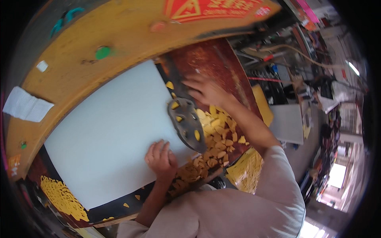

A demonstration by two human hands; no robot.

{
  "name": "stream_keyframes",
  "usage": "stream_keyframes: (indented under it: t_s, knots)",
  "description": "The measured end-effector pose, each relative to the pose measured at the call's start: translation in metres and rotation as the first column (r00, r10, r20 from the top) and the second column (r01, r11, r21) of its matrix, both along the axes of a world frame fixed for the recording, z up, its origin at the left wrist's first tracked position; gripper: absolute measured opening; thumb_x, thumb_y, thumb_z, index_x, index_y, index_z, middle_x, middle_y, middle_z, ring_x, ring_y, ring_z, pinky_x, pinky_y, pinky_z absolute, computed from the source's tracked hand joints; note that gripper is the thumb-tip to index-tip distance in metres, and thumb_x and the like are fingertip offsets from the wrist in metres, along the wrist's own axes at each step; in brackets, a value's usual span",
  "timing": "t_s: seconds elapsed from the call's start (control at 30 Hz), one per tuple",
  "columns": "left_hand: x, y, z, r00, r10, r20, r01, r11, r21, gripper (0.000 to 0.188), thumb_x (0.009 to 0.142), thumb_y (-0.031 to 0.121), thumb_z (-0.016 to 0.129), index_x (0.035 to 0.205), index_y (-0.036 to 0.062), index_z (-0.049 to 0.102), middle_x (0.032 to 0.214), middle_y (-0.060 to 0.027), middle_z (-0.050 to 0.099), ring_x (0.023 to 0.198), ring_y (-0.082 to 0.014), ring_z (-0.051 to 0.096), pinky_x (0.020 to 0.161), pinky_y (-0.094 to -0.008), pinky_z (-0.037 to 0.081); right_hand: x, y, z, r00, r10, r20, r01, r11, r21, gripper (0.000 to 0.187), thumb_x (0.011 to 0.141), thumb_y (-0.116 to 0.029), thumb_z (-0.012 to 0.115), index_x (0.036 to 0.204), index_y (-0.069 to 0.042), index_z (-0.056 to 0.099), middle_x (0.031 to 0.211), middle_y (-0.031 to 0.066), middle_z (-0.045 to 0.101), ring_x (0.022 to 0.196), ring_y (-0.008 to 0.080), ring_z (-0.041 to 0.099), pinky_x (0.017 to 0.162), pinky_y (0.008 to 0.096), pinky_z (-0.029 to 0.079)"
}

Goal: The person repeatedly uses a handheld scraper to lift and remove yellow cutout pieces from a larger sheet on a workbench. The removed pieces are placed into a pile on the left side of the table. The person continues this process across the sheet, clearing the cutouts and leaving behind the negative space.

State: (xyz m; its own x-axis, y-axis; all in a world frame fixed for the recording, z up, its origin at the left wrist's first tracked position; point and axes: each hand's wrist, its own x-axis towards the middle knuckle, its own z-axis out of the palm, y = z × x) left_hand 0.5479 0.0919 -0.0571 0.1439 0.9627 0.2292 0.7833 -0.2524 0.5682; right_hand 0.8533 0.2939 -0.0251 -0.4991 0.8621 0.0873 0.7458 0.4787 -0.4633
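A large pale blue-white sheet [107, 131] lies on a black board [115, 208]. My left hand [162, 159] rests on the sheet near its right edge, fingers loosely bent and apart, holding nothing. At the sheet's right edge lies a dark, sole-shaped cutting die [184, 126] with several openings; yellow bits show inside them. My right hand [206, 90] is just beyond the die's far end, fingers spread and slightly blurred, with nothing visible in it. Right of the die is a heap of small yellow and tan cut pieces [214, 148].
A thick yellow machine beam [127, 39] with a green button [102, 52] and a red warning label [210, 10] arches across the far side. Yellow lattice scrap [63, 198] lies at the lower left, and more yellow sheet scrap [246, 170] beside my right arm.
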Motion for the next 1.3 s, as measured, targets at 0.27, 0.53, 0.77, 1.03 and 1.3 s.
stream_keyframes:
  t_s: [0.27,0.53,0.77,1.03,1.3]
  knots:
    - [0.019,-0.087,0.020,0.939,-0.207,0.276,0.238,0.968,-0.083,0.048,0.093,0.014,0.067,0.135,-0.0074,0.065,0.144,-0.0292,0.059,0.134,-0.0520,0.055,0.121,-0.0601,0.035,0.066,-0.122,-0.026,0.821,-0.402,0.407,0.499,0.850,-0.168,0.070,0.093,-0.069,0.066,0.154,-0.034,0.063,0.176,0.0134,0.032,0.162,0.0471,0.021,0.125,0.0739,0.021]
    - [0.065,-0.211,0.016,0.968,-0.225,-0.111,0.200,0.960,-0.197,0.089,0.099,0.049,0.067,0.159,-0.0092,0.037,0.169,-0.0371,0.029,0.158,-0.0565,0.024,0.126,-0.0713,0.020,0.092,-0.195,-0.072,0.837,-0.544,-0.065,0.546,0.837,0.024,0.071,0.093,-0.069,0.067,0.152,-0.029,0.066,0.166,0.0178,0.046,0.158,0.0446,0.032,0.126,0.0703,0.022]
    - [0.076,-0.215,-0.023,0.953,-0.028,-0.302,0.021,0.999,-0.024,0.088,0.102,0.049,0.066,0.161,-0.0095,0.037,0.166,-0.0343,0.038,0.155,-0.0530,0.034,0.128,-0.0610,0.025,0.174,-0.242,-0.061,0.682,-0.727,0.079,0.724,0.686,0.067,0.074,0.095,-0.069,0.064,0.156,-0.026,0.062,0.169,0.0184,0.043,0.160,0.0450,0.028,0.129,0.0678,0.017]
    - [0.125,-0.206,-0.018,0.891,0.241,-0.385,-0.311,0.941,-0.130,0.094,0.103,0.056,0.060,0.162,-0.0122,0.033,0.167,-0.0373,0.034,0.155,-0.0583,0.027,0.127,-0.0668,0.019,0.171,-0.226,-0.078,0.835,-0.531,0.148,0.517,0.847,0.125,0.082,0.100,-0.071,0.054,0.168,-0.025,0.044,0.175,0.0146,0.037,0.165,0.0391,0.023,0.135,0.0571,0.012]
    - [0.239,-0.198,-0.035,0.952,-0.056,-0.301,0.100,0.986,0.132,0.071,0.100,0.045,0.064,0.149,-0.0055,0.051,0.150,-0.0307,0.053,0.139,-0.0507,0.047,0.119,-0.0670,0.031,0.126,-0.256,-0.090,0.989,0.002,-0.149,0.035,0.970,0.240,0.042,0.097,-0.043,0.072,0.130,-0.017,0.078,0.156,0.0092,0.059,0.153,0.0385,0.042,0.130,0.0562,0.027]
